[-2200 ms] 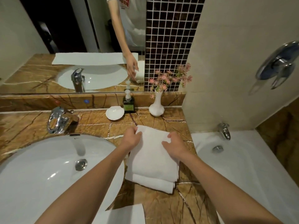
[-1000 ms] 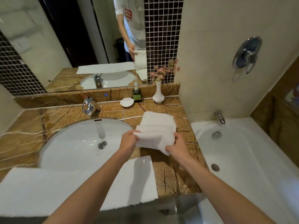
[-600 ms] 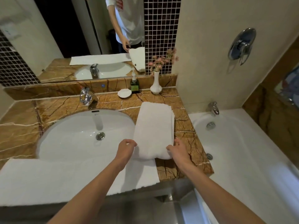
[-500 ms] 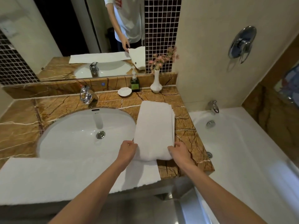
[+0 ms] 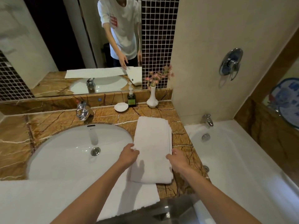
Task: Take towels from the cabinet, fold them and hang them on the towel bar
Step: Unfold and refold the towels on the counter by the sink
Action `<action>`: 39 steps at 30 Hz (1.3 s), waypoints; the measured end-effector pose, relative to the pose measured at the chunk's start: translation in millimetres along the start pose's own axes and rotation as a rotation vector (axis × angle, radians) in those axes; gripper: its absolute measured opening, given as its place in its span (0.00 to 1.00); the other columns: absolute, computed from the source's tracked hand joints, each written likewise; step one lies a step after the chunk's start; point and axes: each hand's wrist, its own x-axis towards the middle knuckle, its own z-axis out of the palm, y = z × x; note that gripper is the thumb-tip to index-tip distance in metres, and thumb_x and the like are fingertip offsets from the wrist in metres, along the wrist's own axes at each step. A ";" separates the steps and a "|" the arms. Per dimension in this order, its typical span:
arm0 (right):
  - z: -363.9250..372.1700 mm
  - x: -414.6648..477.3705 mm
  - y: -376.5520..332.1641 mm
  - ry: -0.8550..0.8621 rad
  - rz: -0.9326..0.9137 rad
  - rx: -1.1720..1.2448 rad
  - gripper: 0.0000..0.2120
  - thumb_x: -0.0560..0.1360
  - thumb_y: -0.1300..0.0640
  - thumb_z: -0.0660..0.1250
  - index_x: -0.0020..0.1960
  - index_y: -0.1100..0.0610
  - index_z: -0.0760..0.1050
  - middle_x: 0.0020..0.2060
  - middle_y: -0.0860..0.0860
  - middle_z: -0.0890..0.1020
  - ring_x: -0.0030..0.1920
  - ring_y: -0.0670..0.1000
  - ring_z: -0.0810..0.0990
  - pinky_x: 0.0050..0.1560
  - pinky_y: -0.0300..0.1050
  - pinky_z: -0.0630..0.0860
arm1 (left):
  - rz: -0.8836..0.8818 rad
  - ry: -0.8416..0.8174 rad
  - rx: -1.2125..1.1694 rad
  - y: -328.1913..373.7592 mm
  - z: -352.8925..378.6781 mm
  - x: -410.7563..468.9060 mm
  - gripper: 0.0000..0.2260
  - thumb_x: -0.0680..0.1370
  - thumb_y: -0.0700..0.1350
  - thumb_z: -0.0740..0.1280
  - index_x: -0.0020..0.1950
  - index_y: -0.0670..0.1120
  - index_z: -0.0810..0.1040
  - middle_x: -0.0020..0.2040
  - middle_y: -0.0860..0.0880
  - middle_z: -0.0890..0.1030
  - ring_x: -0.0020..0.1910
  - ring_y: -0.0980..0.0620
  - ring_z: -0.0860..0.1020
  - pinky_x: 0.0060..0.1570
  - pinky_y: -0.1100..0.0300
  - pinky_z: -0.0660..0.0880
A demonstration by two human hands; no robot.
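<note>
Brown veined marble formed the worktop [image 5: 181, 136], with a white basin [image 5: 68, 154] sunk into it. One folded white towel [image 5: 152, 141] lay lengthwise on the worktop, just right of the basin. Its near end rested on a second towel [image 5: 56, 201], which was spread flat along the front edge.

Both forearms reached forward from the bottom of the view, one on either side of the folded towel. The left hand [image 5: 129, 155] was at the towel's left edge, about midway along. Its fingers were loosely bent with the tips on the cloth; the grip was slack and clasped nothing. The right hand [image 5: 177, 160] was palm down at the towel's right edge, fingers relaxed and pointing forward. Its grip was open, and whether the fingertips met the cloth could not be determined.

At the back of the worktop stood a chrome tap [image 5: 83, 110], a small white dish [image 5: 121, 107], a soap bottle [image 5: 131, 101] and a white vase [image 5: 152, 101] of pink flowers, all apart from the folded towel. A bathtub [image 5: 242, 172] adjoined the worktop on the right.
</note>
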 end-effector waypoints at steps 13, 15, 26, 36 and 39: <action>-12.9 124.7 -64.2 -0.071 -0.071 -0.048 0.31 0.78 0.60 0.64 0.77 0.58 0.56 0.74 0.56 0.64 0.72 0.55 0.65 0.65 0.43 0.65 | 0.007 0.108 0.198 56.7 7.8 102.4 0.06 0.77 0.39 0.62 0.50 0.39 0.77 0.47 0.42 0.79 0.51 0.41 0.78 0.48 0.52 0.74; -13.6 143.5 -69.9 -0.084 -0.073 -0.063 0.31 0.78 0.60 0.63 0.77 0.58 0.55 0.74 0.56 0.64 0.72 0.55 0.66 0.64 0.42 0.65 | -0.021 0.158 0.151 67.3 9.1 118.4 0.08 0.77 0.39 0.63 0.38 0.42 0.72 0.36 0.44 0.75 0.39 0.44 0.75 0.38 0.54 0.70; -5.8 198.5 -75.7 -0.036 -0.040 -0.155 0.18 0.72 0.55 0.68 0.61 0.56 0.73 0.53 0.52 0.81 0.55 0.55 0.80 0.56 0.53 0.79 | -0.055 0.179 0.020 65.3 18.3 192.0 0.08 0.75 0.46 0.68 0.48 0.43 0.82 0.42 0.44 0.84 0.42 0.43 0.82 0.45 0.49 0.79; -0.5 191.8 -88.7 0.097 -0.032 -0.007 0.11 0.73 0.65 0.65 0.53 0.55 0.72 0.46 0.51 0.81 0.48 0.53 0.80 0.47 0.45 0.79 | -0.065 0.083 -0.136 117.6 8.1 160.4 0.03 0.76 0.45 0.66 0.44 0.46 0.75 0.42 0.45 0.81 0.36 0.49 0.79 0.34 0.58 0.74; -1.3 185.0 -98.2 0.118 -0.011 0.067 0.10 0.74 0.63 0.65 0.55 0.57 0.72 0.49 0.54 0.81 0.49 0.56 0.80 0.50 0.50 0.79 | -0.035 0.048 -0.136 129.9 4.0 150.2 0.00 0.77 0.45 0.64 0.47 0.49 0.74 0.43 0.46 0.81 0.39 0.49 0.79 0.40 0.55 0.76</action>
